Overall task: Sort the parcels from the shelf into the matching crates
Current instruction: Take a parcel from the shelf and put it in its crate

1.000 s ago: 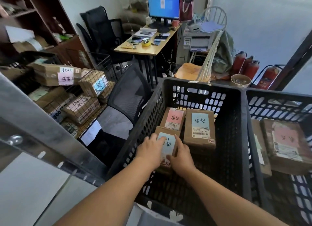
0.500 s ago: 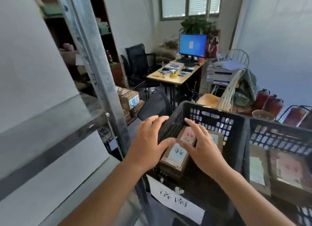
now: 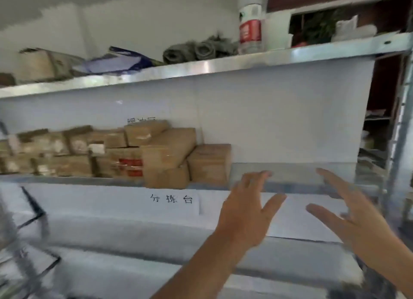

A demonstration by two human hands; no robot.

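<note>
Stacked parcels on metal shelf

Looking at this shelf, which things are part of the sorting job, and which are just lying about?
Part of the job:
- cardboard parcels stacked on the middle shelf
- left hand and right hand, both empty, fingers spread

Just lying about, on the top shelf:
- white bottle with red label
- rolled grey cloth
- blue-and-white bag

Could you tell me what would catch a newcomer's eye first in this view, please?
Two open, empty hands, the left hand and right hand, are raised before a metal shelf. A stack of brown parcels fills its left part, and a red-labelled white bottle stands on the board above.
</note>
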